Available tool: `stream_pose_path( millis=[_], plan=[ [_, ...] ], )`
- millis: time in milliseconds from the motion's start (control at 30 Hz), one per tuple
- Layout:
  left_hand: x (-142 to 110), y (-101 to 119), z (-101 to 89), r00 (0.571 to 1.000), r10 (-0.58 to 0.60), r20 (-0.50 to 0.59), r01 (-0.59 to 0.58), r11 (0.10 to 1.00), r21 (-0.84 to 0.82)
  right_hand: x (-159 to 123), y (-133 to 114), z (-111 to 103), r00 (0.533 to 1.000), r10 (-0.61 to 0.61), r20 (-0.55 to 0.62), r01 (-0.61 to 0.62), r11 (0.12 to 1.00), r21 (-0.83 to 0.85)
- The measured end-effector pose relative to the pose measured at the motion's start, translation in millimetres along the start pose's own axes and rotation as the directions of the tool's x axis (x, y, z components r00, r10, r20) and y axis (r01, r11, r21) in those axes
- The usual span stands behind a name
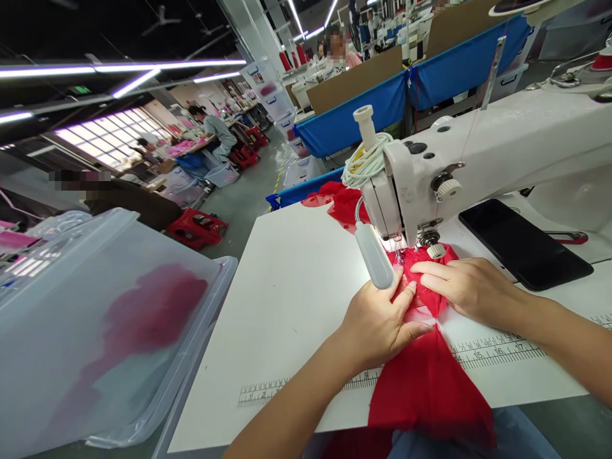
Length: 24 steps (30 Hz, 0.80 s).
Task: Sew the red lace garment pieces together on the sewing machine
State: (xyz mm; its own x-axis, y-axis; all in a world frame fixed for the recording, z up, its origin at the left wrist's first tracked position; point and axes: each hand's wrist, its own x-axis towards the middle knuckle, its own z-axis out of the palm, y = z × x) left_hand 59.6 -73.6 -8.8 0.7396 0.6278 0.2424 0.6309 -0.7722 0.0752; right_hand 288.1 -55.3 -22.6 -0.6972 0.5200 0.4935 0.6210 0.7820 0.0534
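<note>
Red lace fabric (428,294) lies beneath the needle and presser foot (400,256) of a white sewing machine (415,172). A wider sheer red part (430,389) of it hangs over the table's front edge. My left hand (375,319) holds the fabric down just in front of the foot, its thumb stretched to the right across the cloth. On the other side, my right hand (471,290) grips the lace with bent fingers, its fingertips close to the foot. The grey lamp (373,256) on the machine head partly covers the view beside my left fingertips.
A black phone (523,242) lies under the machine arm, near red-handled snips (568,237). More red fabric (342,201) is behind the needle. A ruler strip (492,352) runs along the white table (272,306). At left stands a translucent bin (62,331); people work farther back.
</note>
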Motion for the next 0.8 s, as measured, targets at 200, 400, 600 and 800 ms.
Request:
stream_pose_path(
  millis=[200, 400, 600, 800],
  plan=[
    [-0.5, 0.7, 1.1, 0.999, 0.026, -0.023, -0.025, 0.998, 0.053, -4.3, -2.7, 2.7, 0.996, 0.085, 0.034, -0.083, 0.995, -0.06],
    [-1.6, 1.4, -0.7, 0.999, 0.023, -0.022, -0.021, 0.996, 0.09, -5.2, -7.3, 1.4, 0.996, 0.088, 0.004, -0.087, 0.991, -0.098],
    [-0.4, 1.3, 1.2, 0.998, 0.044, -0.035, -0.04, 0.994, 0.099, -4.3, -6.5, 0.0, 0.996, 0.094, 0.012, -0.093, 0.992, -0.086],
    [-0.4, 1.8, 2.8, 0.996, 0.06, -0.063, -0.052, 0.991, 0.124, -9.6, -5.8, 8.5, 0.991, 0.13, 0.012, -0.129, 0.988, -0.086]
  ],
)
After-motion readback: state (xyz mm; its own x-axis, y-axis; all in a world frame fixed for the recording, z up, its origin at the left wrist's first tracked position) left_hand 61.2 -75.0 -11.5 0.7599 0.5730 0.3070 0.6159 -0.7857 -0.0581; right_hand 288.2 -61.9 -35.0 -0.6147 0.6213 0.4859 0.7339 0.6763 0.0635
